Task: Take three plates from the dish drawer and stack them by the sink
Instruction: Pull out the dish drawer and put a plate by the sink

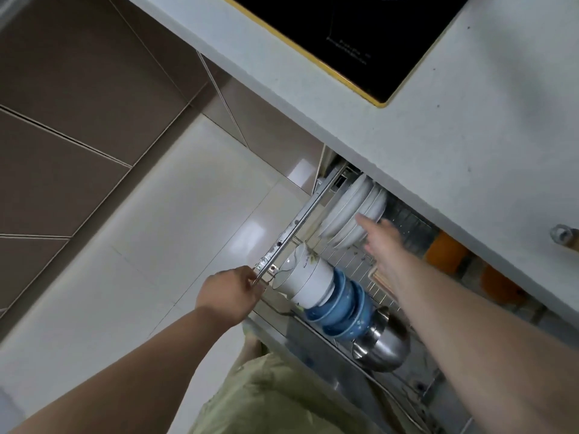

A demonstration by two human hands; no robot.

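Note:
The dish drawer [297,220] stands pulled out under the counter, a wire rack with a metal side rail. Several white plates [351,211] stand on edge at its far end. My right hand [380,238] is stretched out over the rack with fingers apart, its fingertips just touching or nearly touching the nearest plate. My left hand [230,292] is closed around the front corner of the drawer's rail. The sink is out of view.
White bowls [305,283], blue bowls [340,308] and a steel bowl [383,346] lie on their sides in the rack. Orange items [446,252] sit deeper inside. The grey countertop [438,136] overhangs the drawer, with a black cooktop [360,36] above. Pale floor tiles lie to the left.

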